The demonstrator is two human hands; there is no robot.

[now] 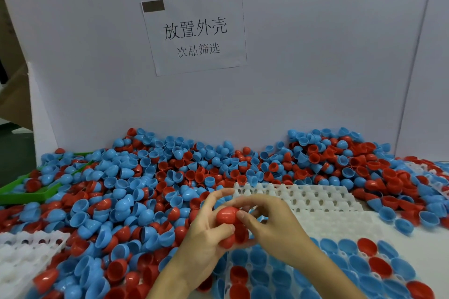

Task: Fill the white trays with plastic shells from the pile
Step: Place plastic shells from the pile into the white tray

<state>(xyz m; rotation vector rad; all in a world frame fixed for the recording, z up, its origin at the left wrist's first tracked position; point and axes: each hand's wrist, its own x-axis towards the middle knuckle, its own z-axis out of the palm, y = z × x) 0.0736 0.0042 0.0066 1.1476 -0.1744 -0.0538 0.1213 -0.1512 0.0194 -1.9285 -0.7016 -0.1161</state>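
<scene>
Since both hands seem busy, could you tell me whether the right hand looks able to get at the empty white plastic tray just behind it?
Probably yes: the right hand pinches a red plastic shell, but the empty white plastic tray lies uncovered directly beyond its fingers.

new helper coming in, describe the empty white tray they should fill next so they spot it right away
Start at the paper sign on the back board and look straight down past the pile. The empty white tray lies just beyond the hands. Unlike the near tray, its pockets hold no shells.
</scene>
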